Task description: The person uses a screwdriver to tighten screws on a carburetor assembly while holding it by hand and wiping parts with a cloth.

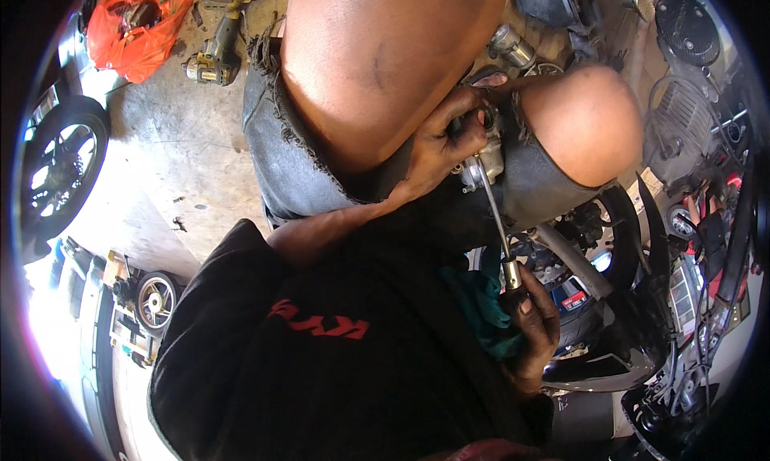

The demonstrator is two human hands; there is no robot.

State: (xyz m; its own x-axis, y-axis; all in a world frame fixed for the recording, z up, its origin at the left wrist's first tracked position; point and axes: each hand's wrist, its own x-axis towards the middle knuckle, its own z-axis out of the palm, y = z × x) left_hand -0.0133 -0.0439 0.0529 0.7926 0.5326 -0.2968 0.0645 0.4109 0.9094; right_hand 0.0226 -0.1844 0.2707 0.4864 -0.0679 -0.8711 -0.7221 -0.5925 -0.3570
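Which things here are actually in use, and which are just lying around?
In use: left hand gripping small metal part; right hand holding screwdriver against it.

Lying about: cordless drill, orange plastic bag, loose wheel, teal rag.

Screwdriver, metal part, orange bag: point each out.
screwdriver (495, 220), head view, middle of the shaft.
metal part (488, 162), head view, silver body below the left hand's fingers.
orange bag (132, 28), head view, centre of the plastic.
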